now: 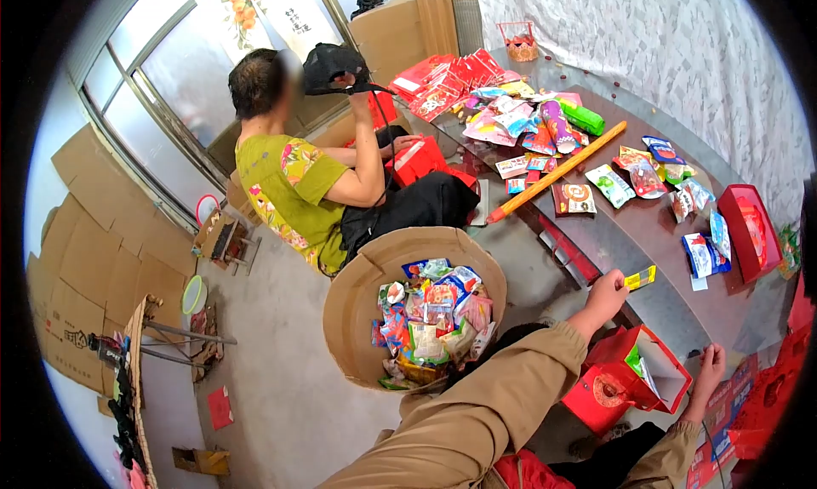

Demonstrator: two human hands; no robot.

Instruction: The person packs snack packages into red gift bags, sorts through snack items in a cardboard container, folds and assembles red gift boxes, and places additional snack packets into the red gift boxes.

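My left hand [606,297] is closed on a small yellow snack packet [640,278] with dark print, held over the table's near edge. Just below it, a red gift box [600,395] stands open with its pale inside showing. A green packet [638,363] sits inside the box, partly hidden by its wall. To the right of the box opening, my right hand [711,371] is raised with its fingers curled together. Something small and dark shows at its fingertips, too small to name.
A round cardboard tub [345,353] full of mixed snack packets stands to my left. Packets, an orange stick [557,172] and an open red box [751,234] lie on the dark table [630,234]. Beside it, a seated person [298,174] holds a black cap [334,66].
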